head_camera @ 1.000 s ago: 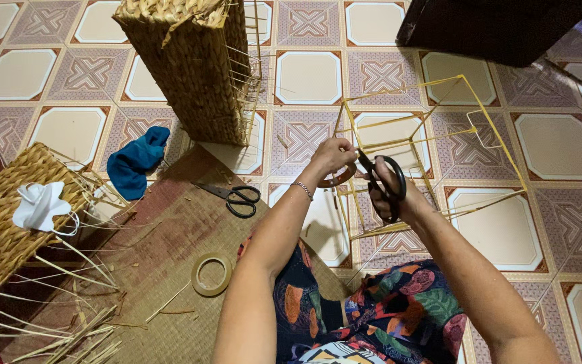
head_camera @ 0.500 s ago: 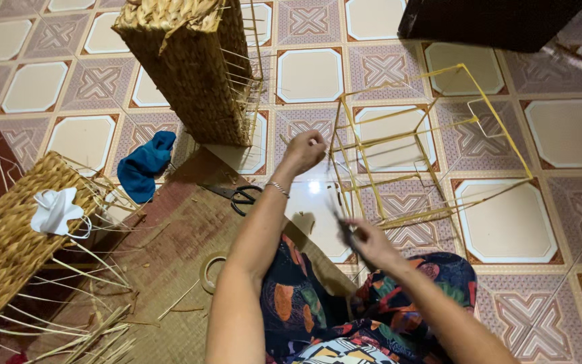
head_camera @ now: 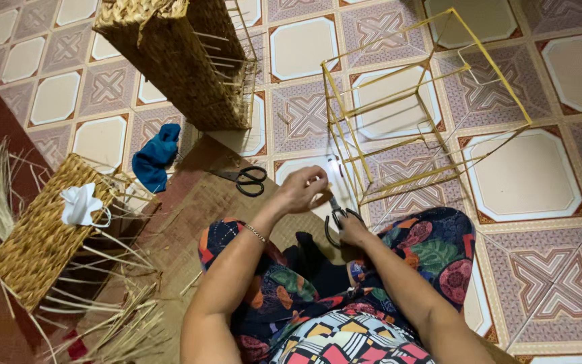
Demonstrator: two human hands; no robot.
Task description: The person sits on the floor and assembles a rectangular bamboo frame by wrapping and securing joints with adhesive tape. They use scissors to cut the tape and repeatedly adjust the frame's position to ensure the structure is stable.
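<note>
wire frame (head_camera: 412, 108) on tile floor (head_camera: 540, 175) at 1 o'clock, tall woven basket (head_camera: 183, 61) at 11. left hand (head_camera: 302, 190) pinches the frame's lower corner, fingers curled. right hand (head_camera: 351, 230) at 5 of it grips scissors (head_camera: 337, 217), fingers through loops. spare scissors (head_camera: 244, 179) at 9.

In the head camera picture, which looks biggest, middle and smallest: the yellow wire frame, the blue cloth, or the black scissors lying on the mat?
1. Yellow wire frame, by far the largest.
2. Blue cloth.
3. Black scissors on the mat, smallest, though only slightly smaller than the cloth, so that ranking is less sure.
</note>
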